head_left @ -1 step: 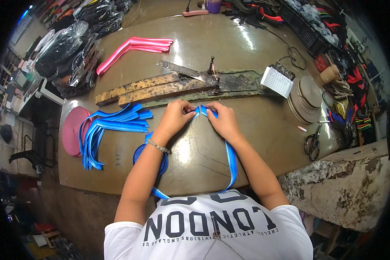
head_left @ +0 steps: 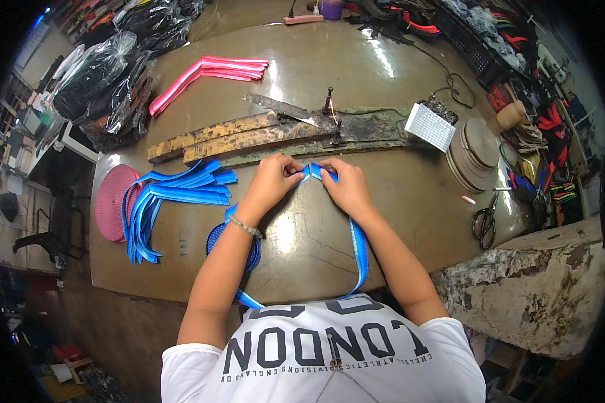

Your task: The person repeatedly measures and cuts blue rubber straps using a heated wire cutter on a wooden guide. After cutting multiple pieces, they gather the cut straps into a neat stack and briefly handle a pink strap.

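Observation:
My left hand [head_left: 275,180] and my right hand [head_left: 343,188] pinch two light-and-dark blue strap ends [head_left: 319,170], held close together near the table's middle. The strap hangs in a long loop toward my body. A coil of blue webbing [head_left: 215,245] lies partly behind my left forearm. Left of it are a bundle of cut blue strips [head_left: 151,208] and a round pink webbing roll [head_left: 113,201]. Just beyond my hands sits a long, stained jig of wooden bars [head_left: 228,141] with a hinged metal blade [head_left: 275,106].
The worktable [head_left: 410,248] also holds pink strips [head_left: 208,66], black bagged goods [head_left: 94,94], a white gridded pad [head_left: 427,129], beige rolls [head_left: 470,161], scissors [head_left: 484,225] and a cable [head_left: 450,87]. A worn pale surface [head_left: 517,292] adjoins at right.

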`<state>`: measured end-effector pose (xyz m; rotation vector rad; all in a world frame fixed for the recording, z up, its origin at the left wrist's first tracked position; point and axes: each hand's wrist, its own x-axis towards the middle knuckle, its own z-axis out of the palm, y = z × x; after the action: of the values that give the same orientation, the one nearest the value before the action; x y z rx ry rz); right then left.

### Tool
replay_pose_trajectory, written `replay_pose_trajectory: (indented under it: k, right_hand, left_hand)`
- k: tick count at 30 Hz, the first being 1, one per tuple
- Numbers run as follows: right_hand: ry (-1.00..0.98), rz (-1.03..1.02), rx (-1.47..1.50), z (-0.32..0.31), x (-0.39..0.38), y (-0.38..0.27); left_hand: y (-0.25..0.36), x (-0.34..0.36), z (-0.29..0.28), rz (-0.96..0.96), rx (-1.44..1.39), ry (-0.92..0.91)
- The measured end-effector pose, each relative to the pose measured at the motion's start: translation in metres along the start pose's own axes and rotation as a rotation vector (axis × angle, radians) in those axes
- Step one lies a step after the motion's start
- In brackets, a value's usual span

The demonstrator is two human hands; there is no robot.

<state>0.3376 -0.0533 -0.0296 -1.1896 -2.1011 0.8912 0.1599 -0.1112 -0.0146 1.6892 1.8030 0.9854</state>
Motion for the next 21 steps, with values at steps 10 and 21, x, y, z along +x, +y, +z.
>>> replay_pose_trajectory:
  k: [10,21]
  right_hand:
    - [-0.095,-0.004,0.066,-0.005,0.009,0.003]
    - [-0.087,-0.49,-0.801,0.013,-0.003,-0.024]
  left_hand:
    - [-0.005,0.0,0.001,0.031,0.0,0.022]
    - [-0.007,0.001,0.003,0.059,0.003,0.031]
